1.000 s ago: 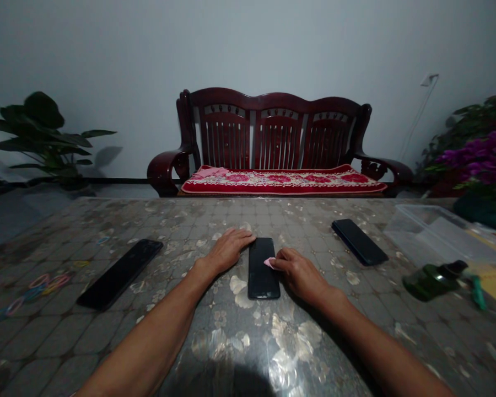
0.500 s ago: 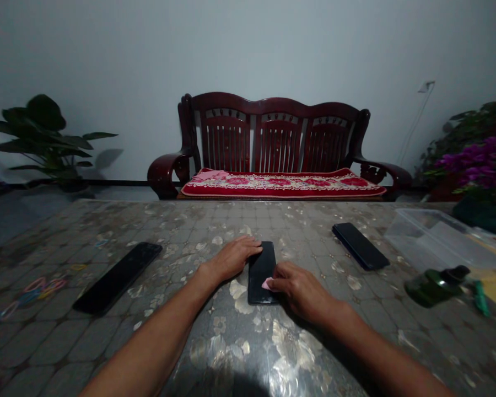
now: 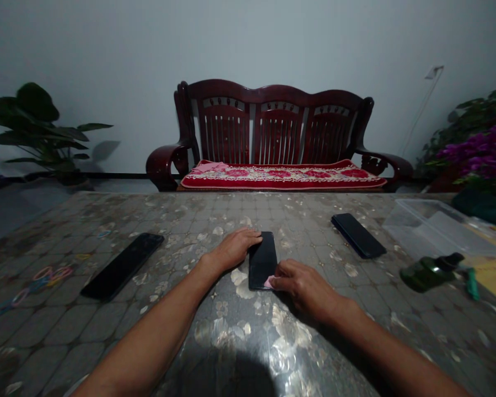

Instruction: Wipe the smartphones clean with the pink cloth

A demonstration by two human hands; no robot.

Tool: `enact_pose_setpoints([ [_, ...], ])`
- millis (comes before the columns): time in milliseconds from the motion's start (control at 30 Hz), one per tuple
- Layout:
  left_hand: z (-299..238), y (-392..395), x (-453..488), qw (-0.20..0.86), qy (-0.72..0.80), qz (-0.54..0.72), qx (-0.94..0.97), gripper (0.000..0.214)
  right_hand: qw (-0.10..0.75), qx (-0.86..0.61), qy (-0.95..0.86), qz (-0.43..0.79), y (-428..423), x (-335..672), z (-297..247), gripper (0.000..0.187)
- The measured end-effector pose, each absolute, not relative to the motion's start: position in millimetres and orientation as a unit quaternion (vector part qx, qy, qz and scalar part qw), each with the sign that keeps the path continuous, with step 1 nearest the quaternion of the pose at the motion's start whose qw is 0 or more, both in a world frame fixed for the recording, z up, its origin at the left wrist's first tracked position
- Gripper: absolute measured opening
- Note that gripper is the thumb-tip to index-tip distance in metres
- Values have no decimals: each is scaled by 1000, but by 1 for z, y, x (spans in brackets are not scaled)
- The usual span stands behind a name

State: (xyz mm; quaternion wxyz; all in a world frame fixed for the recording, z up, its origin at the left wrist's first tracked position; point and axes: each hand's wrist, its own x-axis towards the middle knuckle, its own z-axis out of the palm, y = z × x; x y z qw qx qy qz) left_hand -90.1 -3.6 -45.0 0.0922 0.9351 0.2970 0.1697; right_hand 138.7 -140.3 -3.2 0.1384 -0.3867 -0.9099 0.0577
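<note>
A black smartphone point(image 3: 262, 260) lies flat on the patterned table, its long side pointing away from me. My left hand point(image 3: 236, 246) rests at its upper left edge, fingers stretched out and fingertips touching the top corner. In a pinch, my right hand point(image 3: 300, 284) holds a small pink cloth point(image 3: 268, 282) against the lower right part of the screen. Most of the cloth is hidden by the fingers.
Another black phone point(image 3: 124, 266) lies to the left, near coloured bands point(image 3: 45, 278). On the right are a dark phone point(image 3: 359, 236), a green bottle point(image 3: 427, 274), a clear plastic box point(image 3: 413, 229) and a green object point(image 3: 472, 284). A wooden bench point(image 3: 276, 127) stands beyond the table.
My right hand has slid the pink cloth toward the phone's bottom edge. My left hand stays at the phone's top corner. The whole view has shifted slightly.
</note>
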Motion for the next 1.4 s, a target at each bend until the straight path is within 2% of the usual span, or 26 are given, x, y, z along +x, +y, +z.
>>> enact_pose_setpoints([
  [333, -48, -1, -89, 91, 294, 154, 939, 59, 133, -362, -921, 51, -126, 106, -9, 18],
  [700, -44, -2, -88, 98, 303, 155, 935, 59, 143, -392, -907, 51, -139, 152, -5, 17],
  [1033, -44, -1, -89, 122, 303, 158, 932, 57, 147, -345, -926, 38, -115, 113, -14, 18],
  [1400, -48, 1, -90, 134, 309, 163, 927, 66, 158, -363, -917, 47, -122, 154, -10, 19],
])
